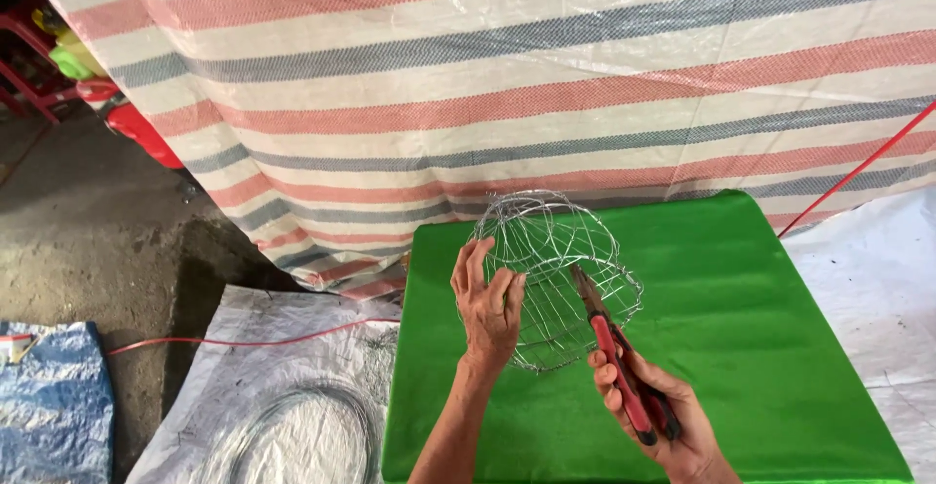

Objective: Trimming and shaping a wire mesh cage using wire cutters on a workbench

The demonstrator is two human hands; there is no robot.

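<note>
Centre of the frame: rounded basket-shaped cage of thin silver wire [553,274], lying on its side on the green cloth-covered table [760,348], near the table's upper left corner and its left edge. Left hand [487,304] pressed against the cage's left side, fingers spread and hooked over the wires, grip holding the frame. Right hand [655,414] lower right of the cage, grip closed around the red handles of a pair of pliers [614,352], dark tip reaching up and left in among the wires at the cage's middle. Bare green surface open to the right and below the hands, right to the table's far edge. Behind the table, filling the upper frame, a hanging tarpaulin striped in red, grey and white [487,84]. Lower left, below the table edge, a pale plastic sheet with a coil of thin wire [302,435] and a red cord [244,338] crossing it.
</note>
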